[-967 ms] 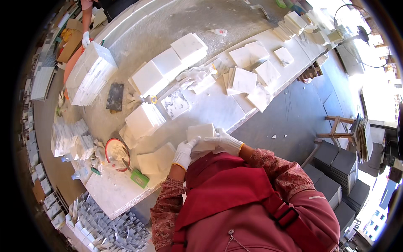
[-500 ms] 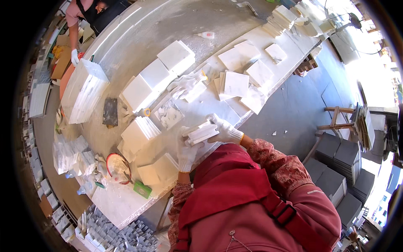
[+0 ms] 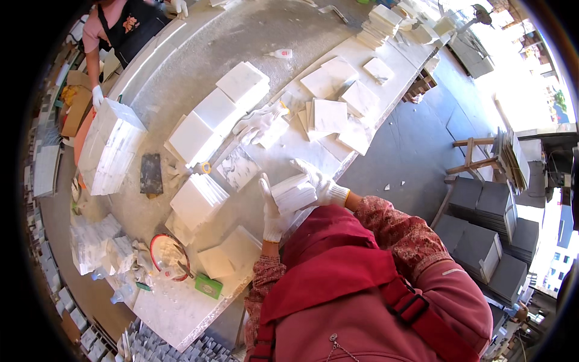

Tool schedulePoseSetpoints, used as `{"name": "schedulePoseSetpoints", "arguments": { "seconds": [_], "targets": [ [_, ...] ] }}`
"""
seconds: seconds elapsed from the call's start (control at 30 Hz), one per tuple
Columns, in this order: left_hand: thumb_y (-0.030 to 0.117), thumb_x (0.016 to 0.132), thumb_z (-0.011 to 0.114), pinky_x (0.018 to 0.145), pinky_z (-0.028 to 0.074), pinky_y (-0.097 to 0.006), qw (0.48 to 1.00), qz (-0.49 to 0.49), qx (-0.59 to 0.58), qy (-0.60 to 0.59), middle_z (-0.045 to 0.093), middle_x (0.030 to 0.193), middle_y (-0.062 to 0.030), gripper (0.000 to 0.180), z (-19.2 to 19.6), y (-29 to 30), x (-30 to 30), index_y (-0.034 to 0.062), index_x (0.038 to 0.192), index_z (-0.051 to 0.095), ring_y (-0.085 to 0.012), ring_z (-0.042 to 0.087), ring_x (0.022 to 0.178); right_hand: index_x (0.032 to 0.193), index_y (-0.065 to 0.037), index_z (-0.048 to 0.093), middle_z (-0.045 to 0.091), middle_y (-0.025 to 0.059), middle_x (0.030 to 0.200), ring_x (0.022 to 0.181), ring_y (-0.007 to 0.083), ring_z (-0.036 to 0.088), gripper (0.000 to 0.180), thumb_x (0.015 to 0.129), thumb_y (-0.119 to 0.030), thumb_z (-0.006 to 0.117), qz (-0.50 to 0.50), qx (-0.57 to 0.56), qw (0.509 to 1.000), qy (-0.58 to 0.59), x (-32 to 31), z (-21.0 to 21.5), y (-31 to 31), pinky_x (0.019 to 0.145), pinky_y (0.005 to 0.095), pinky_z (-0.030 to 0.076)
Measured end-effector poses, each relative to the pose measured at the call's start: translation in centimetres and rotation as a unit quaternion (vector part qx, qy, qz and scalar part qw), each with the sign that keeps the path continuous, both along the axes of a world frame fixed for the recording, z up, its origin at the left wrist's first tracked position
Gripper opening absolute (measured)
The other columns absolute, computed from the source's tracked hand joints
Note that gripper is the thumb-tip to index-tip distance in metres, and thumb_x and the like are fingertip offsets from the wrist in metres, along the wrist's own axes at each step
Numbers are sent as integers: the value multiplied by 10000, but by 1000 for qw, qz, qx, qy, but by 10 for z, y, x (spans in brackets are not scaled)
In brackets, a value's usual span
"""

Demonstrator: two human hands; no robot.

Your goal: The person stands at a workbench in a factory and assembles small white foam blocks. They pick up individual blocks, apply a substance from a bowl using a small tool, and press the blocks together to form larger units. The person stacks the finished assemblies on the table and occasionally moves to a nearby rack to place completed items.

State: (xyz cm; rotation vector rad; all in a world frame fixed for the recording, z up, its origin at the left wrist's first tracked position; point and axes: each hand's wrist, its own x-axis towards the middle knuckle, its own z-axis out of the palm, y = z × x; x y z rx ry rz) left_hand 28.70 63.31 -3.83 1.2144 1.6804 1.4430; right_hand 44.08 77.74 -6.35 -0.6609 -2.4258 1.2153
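Between my two gloved hands, close to my apron, is a small stack of white stone strips (image 3: 294, 193). My left hand (image 3: 271, 211) presses flat on the stack's left end, its fingers straight and pointing away from me. My right hand (image 3: 327, 186) holds the other end, with its fingers stretched along the far side. Just beyond the hands, a grey-veined marble tile (image 3: 237, 168) lies on the table. To its left stands a row of upright white tiles (image 3: 199, 199). A pair of white gloves (image 3: 260, 122) rests farther off.
White tile stacks (image 3: 211, 114) and loose tiles (image 3: 330, 116) cover the stone-topped table. At left are a red-rimmed bowl (image 3: 154, 253) of pale paste and a green box (image 3: 208, 286). A co-worker (image 3: 123, 27) stands far left beside a tall tile stack (image 3: 111, 148). Grey slabs (image 3: 470, 235) stand right.
The strips in my hands have turned and now sit closer together. My left fingers have straightened, and my right fingers have stretched out. The whole view has shifted slightly; the co-worker's second hand now shows.
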Motion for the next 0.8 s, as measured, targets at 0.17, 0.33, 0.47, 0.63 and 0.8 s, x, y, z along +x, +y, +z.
{"name": "schedulePoseSetpoints", "arguments": {
  "seconds": [0.17,0.33,0.47,0.63,0.8],
  "targets": [
    [38,729,849,943,529,-404,998,5,10,64,562,1329,-221,1034,-9,12,-4,38,1528,192,-289,609,1172,1545,-121,307,387,187,1526,1419,378,367,1257,515,-405,968,-2,-45,998,-35,-3,3,1,1195,421,315],
    [43,705,857,953,520,-354,999,-2,-16,40,584,1224,-132,797,-25,12,-14,40,1358,401,-208,602,1134,1295,-119,512,640,136,1157,1150,336,593,921,533,-357,969,23,-86,994,-58,-15,35,13,983,406,482],
    [55,690,861,961,513,-332,997,-7,-63,-40,593,1201,-85,763,12,25,0,46,1324,438,-188,599,1120,1227,-74,511,649,133,1076,1081,281,622,843,561,-319,966,24,-186,982,0,8,43,22,926,381,501],
    [-26,667,785,946,516,-322,996,-52,-55,-38,630,1197,-60,682,48,61,73,24,1291,513,-172,603,1105,1326,-36,424,580,125,1195,1131,201,563,891,634,-263,938,-57,-355,932,44,84,85,44,986,366,469],
    [-82,637,709,845,540,-295,886,-60,-155,-434,676,1086,-54,599,62,170,176,-10,1220,592,-152,644,984,1408,-58,386,532,103,1296,1237,216,513,886,707,-250,894,-131,-385,911,68,190,106,123,1050,358,429]
  ]
}}
